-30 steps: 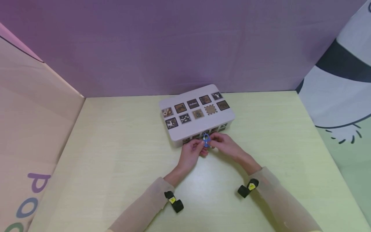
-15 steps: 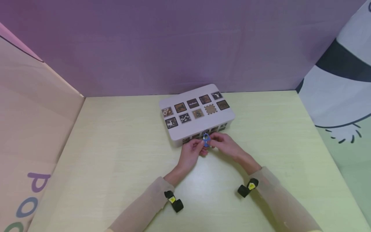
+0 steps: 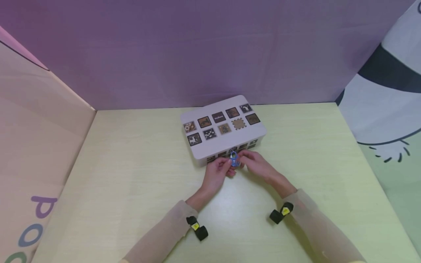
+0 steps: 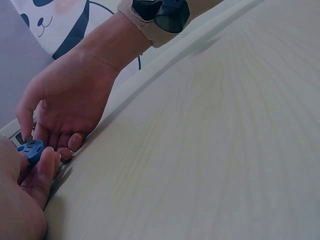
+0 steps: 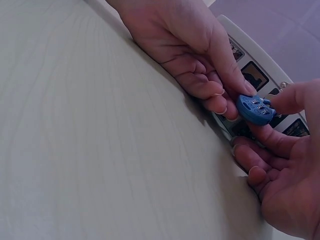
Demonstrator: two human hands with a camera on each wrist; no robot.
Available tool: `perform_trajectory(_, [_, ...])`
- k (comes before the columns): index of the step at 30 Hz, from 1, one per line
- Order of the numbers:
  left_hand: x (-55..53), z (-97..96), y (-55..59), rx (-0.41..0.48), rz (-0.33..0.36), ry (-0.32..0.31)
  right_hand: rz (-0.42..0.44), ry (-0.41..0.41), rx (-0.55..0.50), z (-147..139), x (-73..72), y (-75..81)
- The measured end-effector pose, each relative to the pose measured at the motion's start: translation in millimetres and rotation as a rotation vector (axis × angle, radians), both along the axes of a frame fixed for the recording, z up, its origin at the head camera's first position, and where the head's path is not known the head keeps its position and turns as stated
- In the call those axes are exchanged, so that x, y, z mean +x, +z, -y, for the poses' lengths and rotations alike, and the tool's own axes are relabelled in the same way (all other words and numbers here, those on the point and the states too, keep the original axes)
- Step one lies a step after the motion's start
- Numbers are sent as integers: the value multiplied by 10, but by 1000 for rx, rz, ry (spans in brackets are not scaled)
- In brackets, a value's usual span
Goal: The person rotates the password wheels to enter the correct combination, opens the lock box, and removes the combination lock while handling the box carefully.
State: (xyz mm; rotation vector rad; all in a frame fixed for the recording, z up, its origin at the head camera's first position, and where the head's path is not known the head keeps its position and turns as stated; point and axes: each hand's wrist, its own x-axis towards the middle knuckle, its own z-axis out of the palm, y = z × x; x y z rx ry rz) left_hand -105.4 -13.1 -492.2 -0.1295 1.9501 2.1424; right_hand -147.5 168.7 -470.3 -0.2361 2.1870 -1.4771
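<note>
A small blue combination padlock [image 3: 234, 160] is at the front side of a pale tin box [image 3: 227, 141] printed with square pictures. Its number wheels show on the blue body [image 5: 255, 111] in the right wrist view. My left hand [image 3: 214, 176] pinches the padlock from the left between thumb and fingers. From the right, the thumb and index finger of my right hand [image 3: 260, 166] hold it near the shackle end. The remaining fingers of both hands are curled underneath. In the left wrist view the padlock [image 4: 32, 151] is partly hidden by the left fingers.
The box stands at the back of a light wooden table [image 3: 138, 175], turned slightly. A purple wall panel [image 3: 164, 54] rises behind it, with printed panels at left and right. Black wrist cameras [image 3: 201, 232] hang from both sleeves.
The right fingertips have shifted slightly on the padlock, showing more of its blue face. The box, the left hand and both forearms have stayed in place.
</note>
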Motion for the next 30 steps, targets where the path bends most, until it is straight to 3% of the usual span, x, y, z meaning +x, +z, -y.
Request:
perform_trajectory(7, [1,3,-14,-6,-2,-5,-10,10,5,-9,-9,-14])
perform_trajectory(19, [2,3,-11,14,-9,-5,4,26,-88,-20,6,-10])
perform_trajectory(30, [1,7,-17,7,-15,-8,-7,28,-62,-24,-6,-47])
